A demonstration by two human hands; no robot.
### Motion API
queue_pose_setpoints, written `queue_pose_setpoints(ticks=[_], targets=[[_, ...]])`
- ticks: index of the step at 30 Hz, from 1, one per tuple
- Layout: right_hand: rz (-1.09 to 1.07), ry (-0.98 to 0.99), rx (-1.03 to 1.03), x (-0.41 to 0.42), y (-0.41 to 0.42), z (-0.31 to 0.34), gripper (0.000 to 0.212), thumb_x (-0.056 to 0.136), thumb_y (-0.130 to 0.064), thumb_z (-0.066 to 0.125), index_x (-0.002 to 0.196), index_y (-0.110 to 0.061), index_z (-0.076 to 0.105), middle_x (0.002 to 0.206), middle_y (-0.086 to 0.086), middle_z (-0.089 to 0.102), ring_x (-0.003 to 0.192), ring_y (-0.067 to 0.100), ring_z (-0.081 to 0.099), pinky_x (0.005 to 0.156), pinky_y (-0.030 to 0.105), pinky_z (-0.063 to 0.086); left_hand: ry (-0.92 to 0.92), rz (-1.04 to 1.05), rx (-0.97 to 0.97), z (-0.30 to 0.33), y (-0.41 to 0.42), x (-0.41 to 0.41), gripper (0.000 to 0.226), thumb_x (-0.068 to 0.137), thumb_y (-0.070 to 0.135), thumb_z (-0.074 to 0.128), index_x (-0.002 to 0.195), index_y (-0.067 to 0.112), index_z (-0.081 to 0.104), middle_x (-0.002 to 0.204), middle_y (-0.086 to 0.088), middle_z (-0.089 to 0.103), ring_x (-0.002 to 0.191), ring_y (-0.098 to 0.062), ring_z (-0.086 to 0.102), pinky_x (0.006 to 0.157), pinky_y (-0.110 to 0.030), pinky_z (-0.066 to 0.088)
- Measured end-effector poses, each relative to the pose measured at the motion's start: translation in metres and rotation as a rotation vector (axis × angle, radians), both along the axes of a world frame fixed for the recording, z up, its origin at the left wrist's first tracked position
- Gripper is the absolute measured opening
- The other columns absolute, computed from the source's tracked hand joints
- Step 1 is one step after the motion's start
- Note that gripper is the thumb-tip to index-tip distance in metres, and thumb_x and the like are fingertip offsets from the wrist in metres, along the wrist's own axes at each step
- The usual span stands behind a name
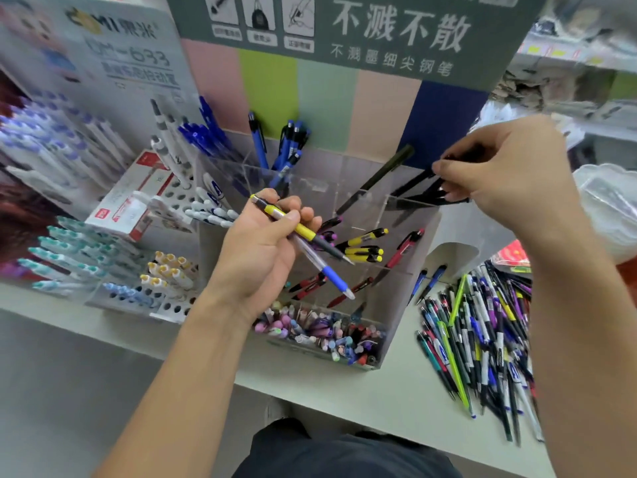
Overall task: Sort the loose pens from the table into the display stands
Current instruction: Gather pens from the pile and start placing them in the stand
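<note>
The white table (344,391) carries a clear stand (396,270) split into compartments, with more pen racks (113,270) to its left and a heap of loose pens (482,339) lying to its right. The right hand (510,177) is over the stand's back right compartment, fingertips pinching a bunch of black pens (424,191) whose tips angle down into it. The left hand (262,246) hovers over the stand's middle, fingers curled round a yellow pen (296,229) and a blue pen (327,270). To finish cleanly, the black pens should probably be lowered point-first until they rest inside, then let go together so none slide out
</note>
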State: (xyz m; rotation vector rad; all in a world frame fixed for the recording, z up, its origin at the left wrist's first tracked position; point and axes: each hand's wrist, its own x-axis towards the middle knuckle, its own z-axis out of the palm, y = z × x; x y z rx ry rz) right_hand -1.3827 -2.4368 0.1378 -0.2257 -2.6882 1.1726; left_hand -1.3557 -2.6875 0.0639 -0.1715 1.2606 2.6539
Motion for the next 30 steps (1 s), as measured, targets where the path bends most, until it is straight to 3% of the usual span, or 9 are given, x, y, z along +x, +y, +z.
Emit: queue_pose_setpoints(ticks=[4,7,9,12,16,20,25,28,30], targets=[[0.032,0.165,0.418,0.011,-0.001,-0.002,0.025,0.081,-0.02,0.081,0.104,-0.011,0.077,0.09,0.005,0.072,0.076,0.017,0.058,0.084,0.036,0.051,-0.014,0.115,0.017,-0.001,-0.002,0.0,0.027,0.1,-0.012,0.041,0.095,0.015,0.044,0.09,-0.004,0.063,0.091,-0.018,0.071,0.093,-0.034,0.056],[-0.001,0.338,0.487,0.025,-0.009,0.006,0.026,0.086,-0.029,0.076,0.107,-0.015,0.076,0.098,0.008,0.071,0.084,0.022,0.059,0.084,0.035,0.046,0.013,0.129,-0.019,0.001,-0.004,0.002,0.029,0.1,-0.012,0.041,0.092,0.016,0.043,0.087,-0.002,0.07,0.097,-0.019,0.071,0.098,-0.036,0.054],[0.151,0.338,0.383,0.034,-0.03,0.008,0.02,0.089,-0.032,0.072,0.103,-0.018,0.077,0.089,-0.002,0.069,0.073,0.011,0.056,0.074,0.028,0.043,0.033,0.107,-0.015,0.002,-0.005,0.004,0.03,0.1,-0.012,0.041,0.091,0.016,0.042,0.087,-0.001,0.072,0.1,-0.02,0.071,0.098,-0.035,0.054],[0.482,0.1,0.352,0.036,-0.068,-0.01,0.024,0.09,-0.038,0.072,0.108,-0.022,0.077,0.084,-0.016,0.061,0.068,-0.009,0.045,0.068,0.016,0.035,0.069,0.064,0.015,0.003,-0.006,0.007,0.031,0.099,-0.014,0.04,0.091,0.017,0.04,0.089,0.0,0.07,0.104,-0.02,0.07,0.096,-0.034,0.055],[0.609,-0.003,0.257,0.024,-0.095,-0.031,0.014,0.09,-0.029,0.075,0.101,-0.022,0.079,0.078,-0.01,0.068,0.068,0.002,0.056,0.063,0.014,0.041,0.125,0.027,-0.001,0.004,-0.011,0.012,0.04,0.09,-0.024,0.045,0.097,0.015,0.039,0.094,-0.002,0.062,0.11,-0.02,0.068,0.099,-0.033,0.054],[0.584,-0.034,0.192,0.025,-0.089,-0.04,0.006,0.092,-0.025,0.073,0.097,-0.024,0.076,0.075,-0.016,0.067,0.071,0.002,0.063,0.063,0.011,0.045,0.122,0.008,-0.135,0.002,-0.021,0.015,0.057,0.085,-0.034,0.036,0.112,0.015,0.043,0.11,-0.005,0.064,0.117,-0.019,0.066,0.098,-0.03,0.053],[0.391,-0.08,-0.3,0.037,-0.075,-0.066,0.021,0.089,-0.005,0.074,0.097,-0.019,0.061,0.075,0.003,0.069,0.06,0.023,0.067,0.055,0.039,0.061,0.107,0.08,-0.131,-0.002,-0.024,0.02,0.061,0.088,-0.029,0.044,0.132,0.013,0.044,0.123,-0.015,0.067,0.124,-0.025,0.063,0.113,-0.038,0.044],[0.304,-0.075,-0.453,0.04,-0.072,-0.073,0.03,0.09,-0.001,0.071,0.104,-0.024,0.061,0.08,0.008,0.072,0.067,0.027,0.072,0.062,0.041,0.062,0.107,0.124,-0.213,-0.003,-0.023,0.023,0.058,0.089,-0.023,0.051,0.134,0.014,0.043,0.123,-0.014,0.07,0.12,-0.024,0.065,0.109,-0.04,0.048],[0.258,-0.035,-0.481,0.039,-0.07,-0.075,0.021,0.09,0.003,0.07,0.097,-0.016,0.065,0.087,0.009,0.074,0.075,0.025,0.075,0.066,0.039,0.063,0.143,0.157,-0.334,-0.004,-0.025,0.023,0.057,0.09,-0.019,0.055,0.132,0.018,0.043,0.122,-0.01,0.071,0.116,-0.022,0.068,0.104,-0.042,0.052]])
